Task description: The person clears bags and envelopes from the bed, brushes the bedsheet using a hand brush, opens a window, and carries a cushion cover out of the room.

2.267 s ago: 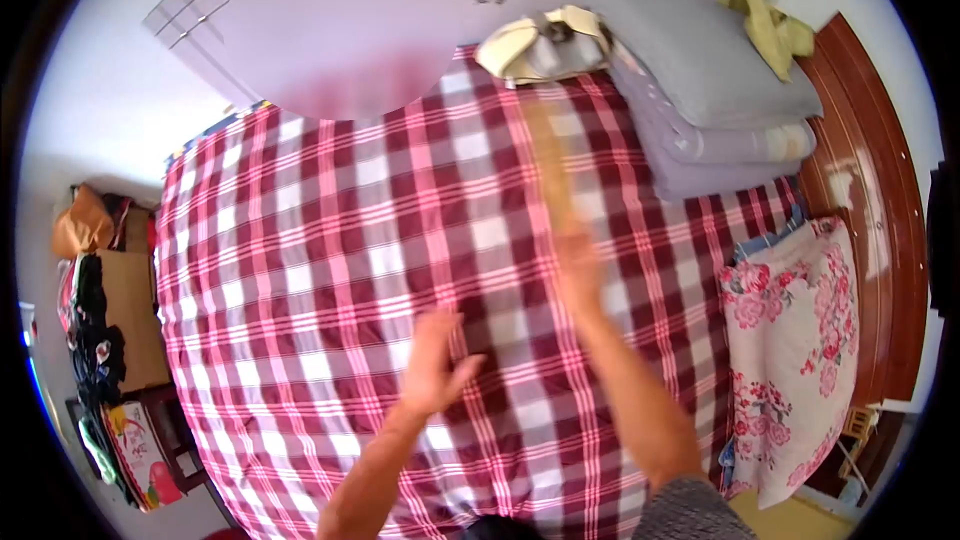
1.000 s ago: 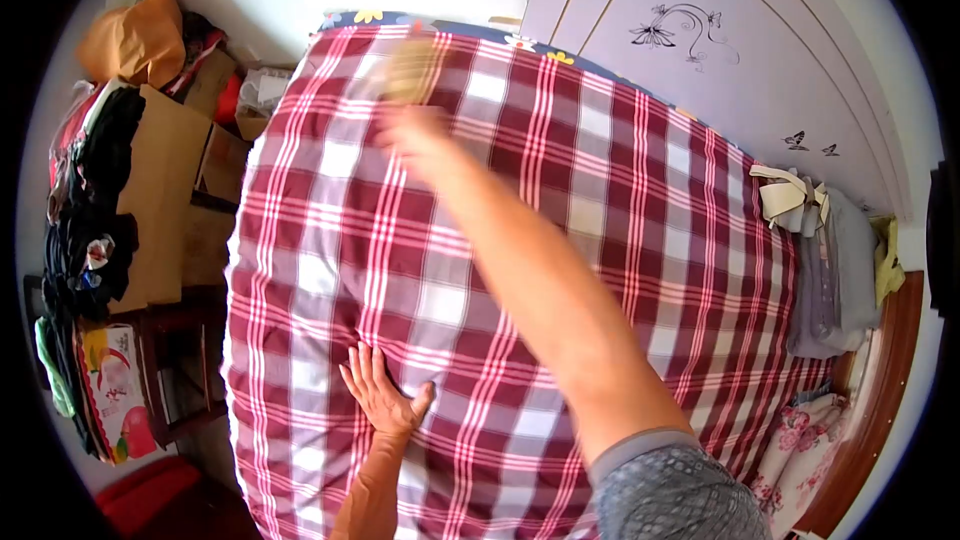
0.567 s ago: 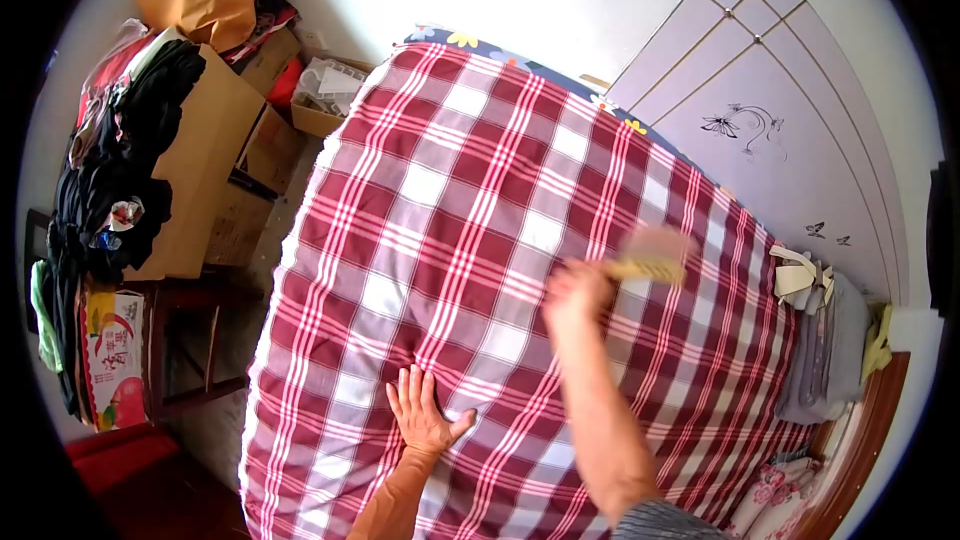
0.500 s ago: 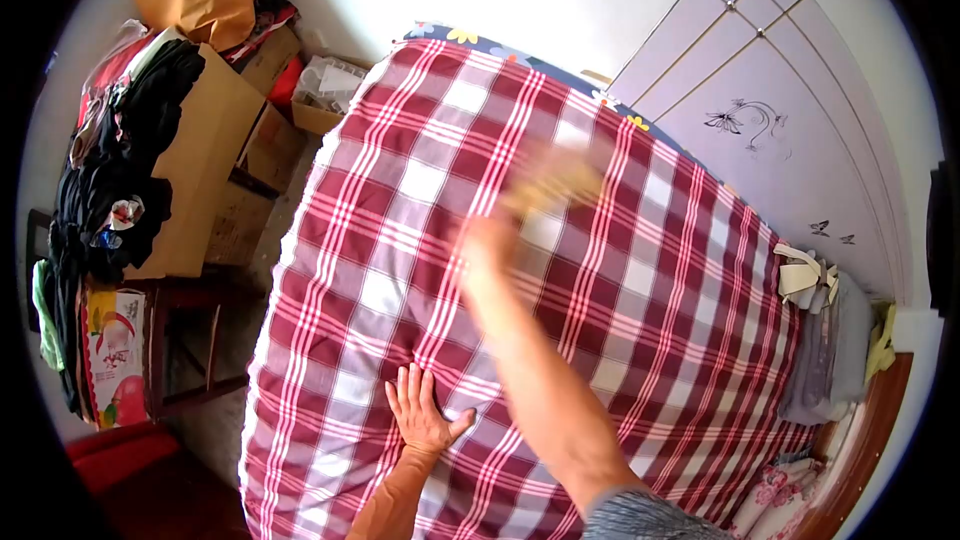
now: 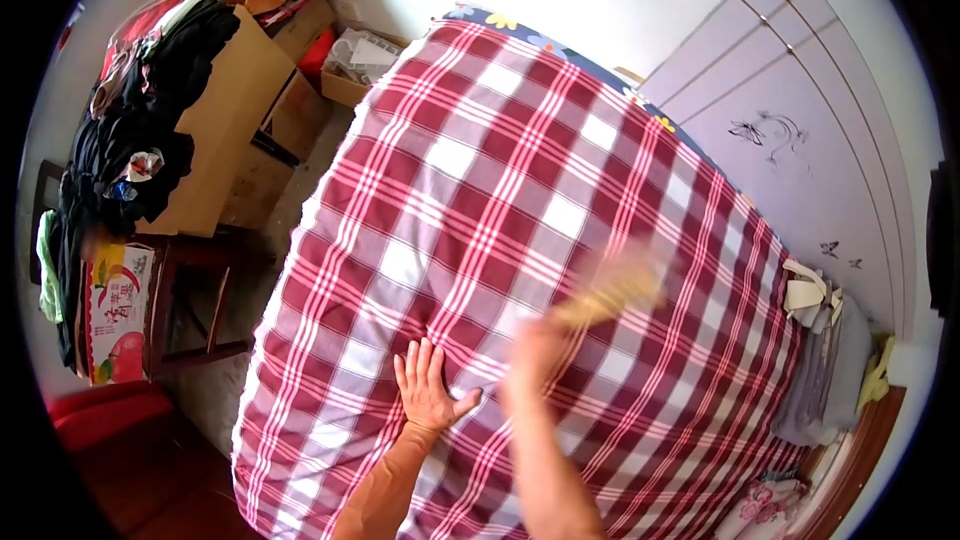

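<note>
A red, white and grey plaid sheet (image 5: 452,157) covers the bed. My left hand (image 5: 427,389) lies flat on it, fingers spread and thumb out to the right. To the right, my right hand (image 5: 537,348) is closed round the handle end of a brush (image 5: 615,292) with a yellowish head, like a bed brush. Motion blurs both the brush and this hand, so the bristles do not show clearly. The brush is over the sheet or on it; I cannot tell which.
Cardboard boxes (image 5: 232,120) and a heap of dark clothes (image 5: 185,60) stand left of the bed, beside a dark wooden stool (image 5: 205,300). Folded grey cloth (image 5: 825,365) lies at the right edge. A pale headboard panel (image 5: 790,90) rises behind.
My right hand has swept the brush nearer to me and to the right across the sheet. My left hand stays flat in place. The view has shifted slightly.
</note>
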### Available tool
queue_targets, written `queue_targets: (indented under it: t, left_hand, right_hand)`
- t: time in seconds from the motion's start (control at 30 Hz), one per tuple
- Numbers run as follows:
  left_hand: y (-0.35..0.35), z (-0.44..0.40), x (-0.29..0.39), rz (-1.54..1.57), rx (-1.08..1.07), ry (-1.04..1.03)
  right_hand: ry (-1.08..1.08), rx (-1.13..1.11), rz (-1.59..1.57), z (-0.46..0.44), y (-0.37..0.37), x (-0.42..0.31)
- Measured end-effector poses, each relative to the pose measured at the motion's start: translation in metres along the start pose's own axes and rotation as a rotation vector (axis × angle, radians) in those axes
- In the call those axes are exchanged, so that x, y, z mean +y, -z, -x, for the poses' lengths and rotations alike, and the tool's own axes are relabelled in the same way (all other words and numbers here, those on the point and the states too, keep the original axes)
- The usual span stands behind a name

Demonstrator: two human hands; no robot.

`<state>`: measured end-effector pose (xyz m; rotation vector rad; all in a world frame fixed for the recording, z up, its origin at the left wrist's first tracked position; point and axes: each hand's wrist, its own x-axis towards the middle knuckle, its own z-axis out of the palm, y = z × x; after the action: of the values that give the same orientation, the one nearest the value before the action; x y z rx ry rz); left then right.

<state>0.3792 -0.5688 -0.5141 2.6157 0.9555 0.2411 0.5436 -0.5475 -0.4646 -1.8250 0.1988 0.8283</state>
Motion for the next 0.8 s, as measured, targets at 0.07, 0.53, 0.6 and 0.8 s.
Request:
queue_targets:
  t: [0.07,0.53,0.6,0.8]
  left_hand:
    - [0.006,-0.003,0.011,0.099,-0.055,0.091]
    - [0.010,0.010,0.013,0.078,0.149,-0.068]
    - [0.010,0.018,0.014,0.103,0.183,-0.079]
    - [0.047,0.046,-0.001,0.217,0.148,-0.127]
  right_hand:
    - [0.295,-0.599,0.281,0.037,-0.096,-0.071]
    - [-0.149,0.860,-0.760,0.174,0.466,0.220]
    - [-0.229,0.886,-0.878,0.203,0.495,0.272]
    - [-0.321,0.869,-0.740,0.173,0.470,0.277]
